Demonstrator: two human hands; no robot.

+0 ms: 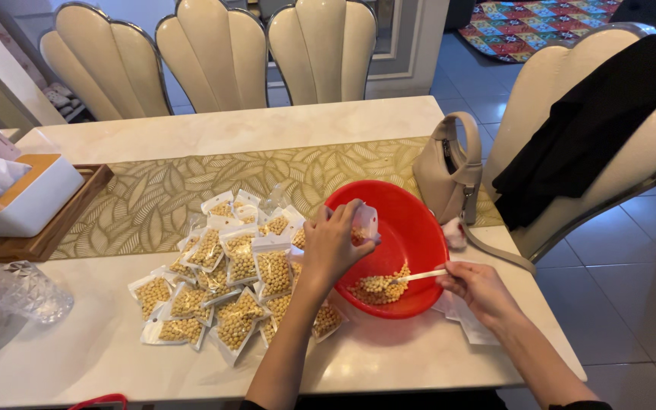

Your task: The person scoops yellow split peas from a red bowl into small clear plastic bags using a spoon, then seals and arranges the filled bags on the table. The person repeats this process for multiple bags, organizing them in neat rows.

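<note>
Left hand (333,241) pinches a small pouch (364,221) open over the red bowl (419,220); it looks light, floppy, best gripped at its rim; right hand (474,286), at four o'clock, grips a spoon (417,276) in the beans (377,287)

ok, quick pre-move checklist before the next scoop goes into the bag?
1. Left hand holds the small bag over the red bowl: ok.
2. Bag mouth open: cannot tell, partly hidden by the fingers.
3. Right hand grips the spoon, tip in the beans: ok.
4. Beans left in the bowl: ok, a small heap at the bottom.
5. Filled bags piled clear of the bowl's inside: ok.
6. Handbag near the bowl rim: cannot tell if touching.
</note>
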